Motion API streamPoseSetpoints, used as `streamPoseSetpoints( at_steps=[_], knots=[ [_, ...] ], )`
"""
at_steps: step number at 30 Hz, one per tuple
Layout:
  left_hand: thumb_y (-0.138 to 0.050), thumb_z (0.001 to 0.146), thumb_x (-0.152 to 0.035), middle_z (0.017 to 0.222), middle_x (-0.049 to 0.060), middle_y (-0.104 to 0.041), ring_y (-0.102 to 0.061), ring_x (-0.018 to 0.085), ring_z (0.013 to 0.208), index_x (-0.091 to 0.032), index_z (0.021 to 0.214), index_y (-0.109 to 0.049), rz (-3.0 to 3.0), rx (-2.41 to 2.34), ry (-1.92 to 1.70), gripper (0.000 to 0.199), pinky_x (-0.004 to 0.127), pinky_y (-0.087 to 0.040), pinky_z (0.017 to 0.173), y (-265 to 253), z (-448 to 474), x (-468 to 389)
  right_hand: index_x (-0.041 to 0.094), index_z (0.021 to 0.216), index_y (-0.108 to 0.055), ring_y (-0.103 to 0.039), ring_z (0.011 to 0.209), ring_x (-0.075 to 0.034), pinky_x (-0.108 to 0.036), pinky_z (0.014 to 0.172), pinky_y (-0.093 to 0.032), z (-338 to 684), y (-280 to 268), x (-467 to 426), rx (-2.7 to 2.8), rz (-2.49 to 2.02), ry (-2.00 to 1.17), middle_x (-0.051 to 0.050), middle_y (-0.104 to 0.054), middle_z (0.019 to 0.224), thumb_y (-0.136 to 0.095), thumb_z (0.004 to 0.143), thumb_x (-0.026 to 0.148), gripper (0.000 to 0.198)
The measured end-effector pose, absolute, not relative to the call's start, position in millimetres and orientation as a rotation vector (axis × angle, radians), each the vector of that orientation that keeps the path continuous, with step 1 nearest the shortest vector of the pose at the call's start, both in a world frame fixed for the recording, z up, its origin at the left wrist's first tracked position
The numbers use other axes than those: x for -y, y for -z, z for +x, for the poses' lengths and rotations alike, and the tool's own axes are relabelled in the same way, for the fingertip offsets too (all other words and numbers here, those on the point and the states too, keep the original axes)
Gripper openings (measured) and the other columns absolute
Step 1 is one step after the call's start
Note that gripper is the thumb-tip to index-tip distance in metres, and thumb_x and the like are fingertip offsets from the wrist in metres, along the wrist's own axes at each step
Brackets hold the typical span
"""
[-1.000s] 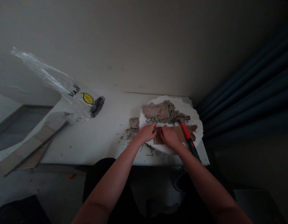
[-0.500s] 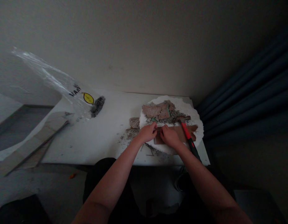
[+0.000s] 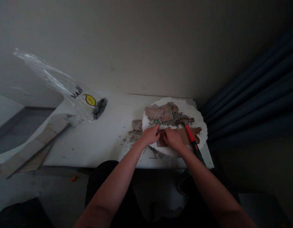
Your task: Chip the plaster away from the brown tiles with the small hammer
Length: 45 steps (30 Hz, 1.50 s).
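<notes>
My left hand (image 3: 150,134) and my right hand (image 3: 171,138) are close together, fingers curled and pinched. Between their fingertips is something small and dark, too small to make out. Under my right hand lies a flat brown board (image 3: 182,134), on a round white slab (image 3: 200,122) with a ragged edge. A hammer (image 3: 191,135) with a red and black handle rests across the board, right of my right hand. Behind my hands, cracked brownish textured pieces (image 3: 158,112) lie among grey crumbs (image 3: 177,118).
All this is on a white table (image 3: 89,145). At the left stand a clear plastic bag (image 3: 75,95) with dark material at its bottom and some long flat boards (image 3: 37,147) over the table's edge. Thin sticks (image 3: 152,153) lie near the front. A dark curtain (image 3: 255,88) hangs at the right.
</notes>
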<state>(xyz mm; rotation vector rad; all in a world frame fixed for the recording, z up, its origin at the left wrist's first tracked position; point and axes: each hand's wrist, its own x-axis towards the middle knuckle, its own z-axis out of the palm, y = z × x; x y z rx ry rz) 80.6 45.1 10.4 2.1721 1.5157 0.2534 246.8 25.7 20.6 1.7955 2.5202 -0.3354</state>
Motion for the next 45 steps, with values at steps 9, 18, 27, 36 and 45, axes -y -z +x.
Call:
streamPoseSetpoints(
  at_steps=[9,18,27,36,45],
  knots=[
    [-0.046,0.088,-0.032,0.088,0.004,-0.069,-0.065,0.021,0.082,-0.022,0.114,-0.051,2.178,-1.528,-0.232,0.028,0.031,-0.043,0.07,-10,80,-45,0.017,0.097,-0.061,-0.063,0.089,-0.021,-0.029,0.072,-0.041,250,-19,-32,-2.554,1.864,0.457,-0.009,-0.066,0.102,-0.046,0.094,0.025,0.017],
    [-0.045,0.088,-0.032,0.091,0.006,-0.07,-0.065,0.022,0.084,-0.022,0.113,-0.052,2.169,-1.543,-0.224,0.028,0.032,-0.044,0.072,-11,81,-44,0.017,0.099,-0.063,-0.064,0.092,-0.021,-0.028,0.073,-0.042,249,-20,-32,-2.497,1.918,0.488,-0.01,-0.068,0.103,-0.048,0.094,0.025,0.018],
    [-0.047,0.087,-0.031,0.093,0.006,-0.07,-0.066,0.022,0.085,-0.022,0.113,-0.052,2.17,-1.541,-0.244,0.028,0.032,-0.043,0.071,-11,82,-44,0.015,0.103,-0.059,-0.064,0.09,-0.022,-0.029,0.071,-0.041,242,-18,-29,-2.433,2.003,0.478,-0.011,-0.067,0.106,-0.045,0.096,0.027,0.02],
    [-0.045,0.088,-0.032,0.087,0.005,-0.069,-0.064,0.021,0.078,-0.022,0.112,-0.051,2.213,-1.512,-0.246,0.026,0.031,-0.041,0.066,-7,80,-45,0.017,0.099,-0.058,-0.062,0.091,-0.019,-0.027,0.074,-0.042,255,-16,-30,-2.651,1.818,0.49,-0.007,-0.063,0.105,-0.053,0.095,0.025,0.011],
    [-0.045,0.088,-0.031,0.089,0.006,-0.069,-0.065,0.022,0.08,-0.021,0.113,-0.05,2.224,-1.519,-0.22,0.027,0.032,-0.043,0.067,-8,81,-45,0.017,0.106,-0.058,-0.063,0.085,-0.02,-0.03,0.069,-0.046,258,-16,-23,-2.643,1.59,0.208,-0.01,-0.058,0.113,-0.036,0.102,0.024,0.023]
  ],
)
